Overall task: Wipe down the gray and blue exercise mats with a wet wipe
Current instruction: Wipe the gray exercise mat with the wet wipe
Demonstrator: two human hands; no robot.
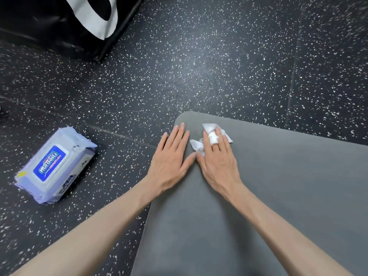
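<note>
Pressing flat on the gray mat, both hands sit close together near its rounded far corner, thumbs almost touching. The left hand lies with fingers straight and together, its grip released, palm down on the mat by the left edge. The right hand rests on a crumpled white wet wipe, fingers extended over it; part of the wipe is wound around the middle finger, and bits of it stick out beyond the fingertips and beside the thumb. The mat lies on a black speckled floor. To the left, well apart from the mat, a pale purple pack of wipes with a blue label lies on the floor. A black padded object with a white marking sits at the far left.
</note>
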